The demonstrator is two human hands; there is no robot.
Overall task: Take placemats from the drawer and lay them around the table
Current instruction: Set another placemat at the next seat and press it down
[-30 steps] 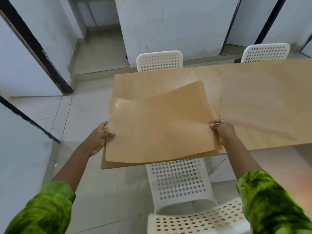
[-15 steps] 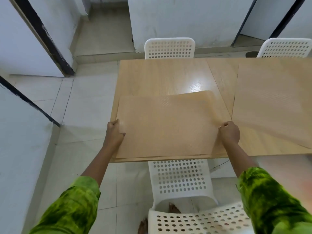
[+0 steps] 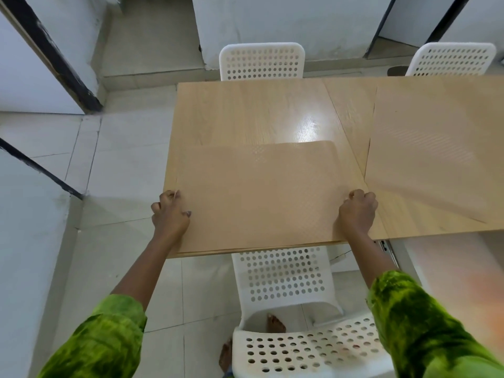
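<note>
Now laying tan placemat (image 3: pixel 259 195) on wooden table (image 3: pixel 245 110), near-left seat. L hand (image 3: pixel 170 211) and R hand (image 3: pixel 358 210) are both curling fingers round its side edges and pinching it. It's prob. lying flat, but the near edge is hard to tell. To do well: squaring it w/ table edge, centring over white perforated chair (image 3: pixel 283 274), not overlapping 2nd placemat (image 3: pixel 436 148) just beside, then letting go. No brand or writing showing.

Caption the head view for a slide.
Left hand and right hand grip a tan placemat flat on the wooden table, beside a second placemat.

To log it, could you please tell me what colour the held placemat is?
The placemat is light tan; head view.
</note>
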